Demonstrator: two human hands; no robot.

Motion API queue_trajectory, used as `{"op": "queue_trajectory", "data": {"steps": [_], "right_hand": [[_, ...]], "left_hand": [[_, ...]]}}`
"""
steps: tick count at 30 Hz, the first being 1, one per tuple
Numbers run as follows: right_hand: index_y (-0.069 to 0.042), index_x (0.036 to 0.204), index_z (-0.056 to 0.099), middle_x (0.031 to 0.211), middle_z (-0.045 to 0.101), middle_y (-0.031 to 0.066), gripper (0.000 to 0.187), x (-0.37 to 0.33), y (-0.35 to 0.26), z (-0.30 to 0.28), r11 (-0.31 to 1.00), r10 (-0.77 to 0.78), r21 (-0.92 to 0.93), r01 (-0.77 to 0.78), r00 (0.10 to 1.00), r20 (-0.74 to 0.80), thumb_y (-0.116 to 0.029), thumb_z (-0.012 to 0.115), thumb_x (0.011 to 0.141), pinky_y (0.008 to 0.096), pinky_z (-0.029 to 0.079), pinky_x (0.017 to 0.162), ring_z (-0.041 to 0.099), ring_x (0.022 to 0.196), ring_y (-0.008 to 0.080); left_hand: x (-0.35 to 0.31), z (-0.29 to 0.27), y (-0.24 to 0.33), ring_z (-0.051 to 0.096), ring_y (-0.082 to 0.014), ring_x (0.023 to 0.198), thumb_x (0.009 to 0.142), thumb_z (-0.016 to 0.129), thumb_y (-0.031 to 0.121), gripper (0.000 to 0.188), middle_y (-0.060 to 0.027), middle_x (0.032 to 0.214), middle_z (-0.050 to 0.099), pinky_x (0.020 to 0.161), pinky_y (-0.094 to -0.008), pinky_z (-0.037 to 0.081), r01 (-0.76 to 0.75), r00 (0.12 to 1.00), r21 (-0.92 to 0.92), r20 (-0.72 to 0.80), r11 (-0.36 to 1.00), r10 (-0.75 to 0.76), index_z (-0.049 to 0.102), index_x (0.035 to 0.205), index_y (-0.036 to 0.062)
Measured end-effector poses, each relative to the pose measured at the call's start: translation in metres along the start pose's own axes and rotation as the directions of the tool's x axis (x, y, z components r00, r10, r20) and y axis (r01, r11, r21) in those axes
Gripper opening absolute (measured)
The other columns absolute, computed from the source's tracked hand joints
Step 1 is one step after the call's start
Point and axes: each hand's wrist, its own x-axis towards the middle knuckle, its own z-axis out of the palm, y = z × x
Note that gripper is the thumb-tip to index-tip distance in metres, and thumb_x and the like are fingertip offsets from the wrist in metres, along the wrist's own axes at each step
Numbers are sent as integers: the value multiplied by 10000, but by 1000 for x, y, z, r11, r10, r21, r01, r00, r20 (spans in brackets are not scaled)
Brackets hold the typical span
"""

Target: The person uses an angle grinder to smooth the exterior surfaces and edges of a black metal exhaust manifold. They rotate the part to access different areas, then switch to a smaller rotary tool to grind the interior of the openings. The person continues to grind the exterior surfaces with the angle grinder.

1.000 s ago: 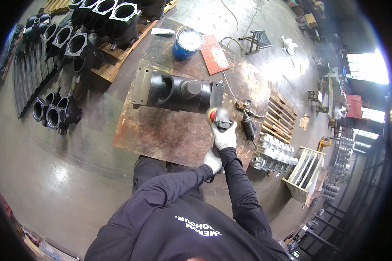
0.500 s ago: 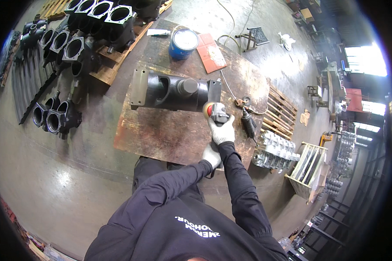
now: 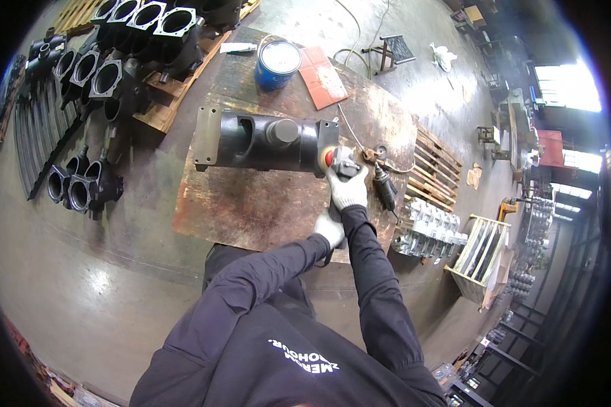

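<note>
Both my white-gloved hands are closed on an angle grinder. My right hand wraps round it just behind its head. Closer to my body, my left hand grips its rear body. The grinder's disc, with a red centre, is up against the right end flange of a black metal cylinder; whether it touches is hard to make out. That cylinder lies on its side on a worn wooden tabletop, with a cut-out and a round boss facing up and a flat flange at each end.
Behind the cylinder stand a blue can, a red sheet and a white tube. A second black power tool and a hose fitting lie right of the grinder. Black castings stand on the floor at left; a wooden pallet lies at right.
The whole scene has shifted slightly left in the picture. The grinder sits a little lower along the cylinder's right end flange, and both hands keep their hold.
</note>
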Motion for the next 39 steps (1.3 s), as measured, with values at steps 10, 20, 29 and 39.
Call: {"op": "queue_trajectory", "data": {"steps": [10, 20, 29, 39], "right_hand": [[-29, 1372, 365, 1158, 663, 301, 866, -2, 6, -7, 996, 59, -63, -59, 998, 3, -473, 805, 771, 450, 516, 931, 663, 1103, 434], [-32, 1404, 340, 1186, 650, 311, 919, -3, 12, -10, 999, 49, -4, -48, 999, 19, -495, 808, 763, 453, 503, 945, 645, 1127, 451], [39, 1527, 199, 1284, 607, 328, 1148, 76, -6, 12, 997, 69, 19, -69, 998, -11, -501, 826, 732, 426, 476, 1013, 608, 1210, 433], [20, 1443, 316, 1228, 638, 313, 991, 45, -8, 3, 998, 25, 49, -24, 1000, -14, -482, 817, 752, 443, 497, 976, 642, 1150, 434]], "left_hand": [[-4, 4, 11, 550, -357, 1276, 1008, 448, 333, 478, -231, 1317, 610, 1045, -393, 441, 180, 979, -36, 99, 983, -176, 480, 1371, 23], [-5, 12, 9, 566, -370, 1213, 990, 439, 395, 528, -225, 1272, 613, 1024, -432, 445, -141, 985, -200, -124, 970, 117, 482, 1359, 20], [65, -31, 12, 627, -397, 1099, 981, 481, 391, 516, -251, 1189, 644, 940, -426, 504, 8, 999, -176, -36, 984, -15, 495, 1307, -8], [44, -31, 18, 526, -290, 1301, 1001, 436, 416, 541, -175, 1355, 596, 1090, -366, 398, 17, 987, 141, 157, 990, -39, 504, 1371, 27]]}}
